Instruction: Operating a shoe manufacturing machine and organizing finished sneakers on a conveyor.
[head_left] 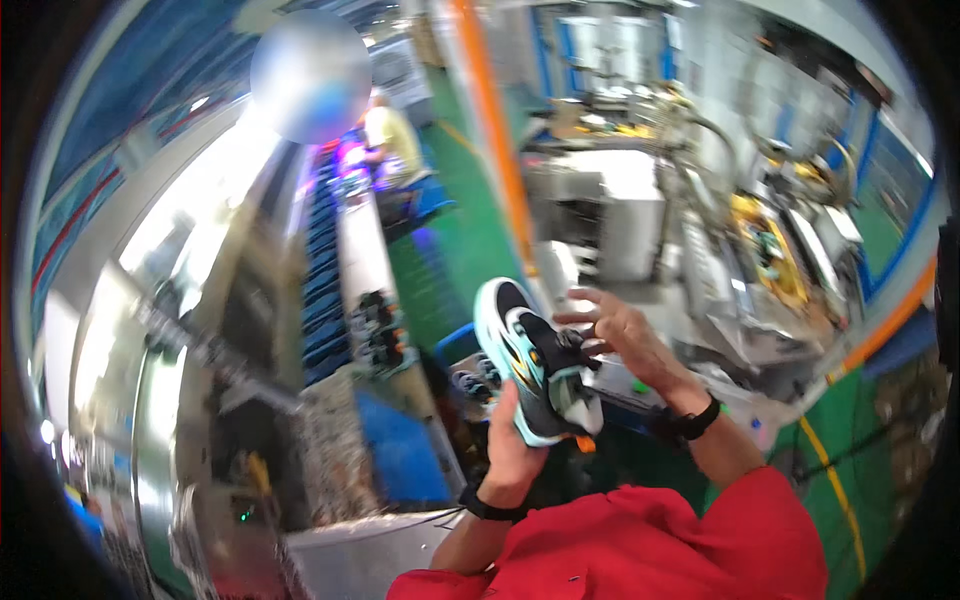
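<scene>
I hold a sneaker (535,365) up at the middle of the frame, my left hand (512,440) wrapped closed under its sole. My right hand (620,335) has its fingers (585,320) half curled at the laces, pinching them, I judge. Next, I reckon, calls for a steady tug while the left stays firm.

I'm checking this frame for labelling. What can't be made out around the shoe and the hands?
Head view:
- Left hand: its fingers are hidden behind the shoe.
- Right hand: its fingertips at the laces are blurred.
- Shoes on the conveyor: too small and blurred to tell apart.
- Person in the distance: blurred.
</scene>
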